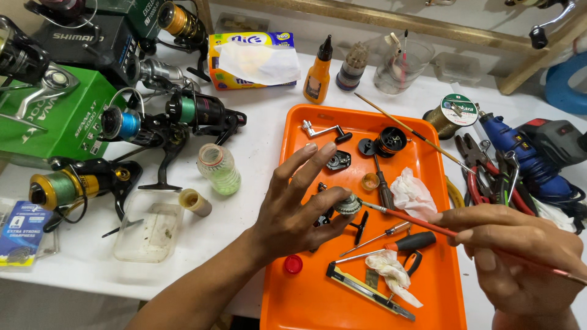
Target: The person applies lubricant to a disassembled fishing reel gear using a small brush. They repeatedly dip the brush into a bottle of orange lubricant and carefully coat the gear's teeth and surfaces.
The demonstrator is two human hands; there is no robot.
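My left hand (292,211) is over the orange tray (306,299), pinching a small round metal gear-like reel part (348,205) between thumb and a finger, the other fingers spread upward. My right hand (520,256) grips a thin red-handled brush (422,223) whose tip touches that part. On the tray lie a reel handle (324,131), a black spool (390,141), a dark side plate (338,160), screwdrivers (397,239), crumpled tissues (411,192) and a red cap (293,264).
Several spinning reels (183,113) and green and black boxes (55,116) crowd the left. A tissue box (251,60), orange bottle (317,78), glass cup (402,66) stand behind. Pliers (483,171), line spool (451,114) and blue rotary tool (526,156) lie right. A clear plastic tub (148,232).
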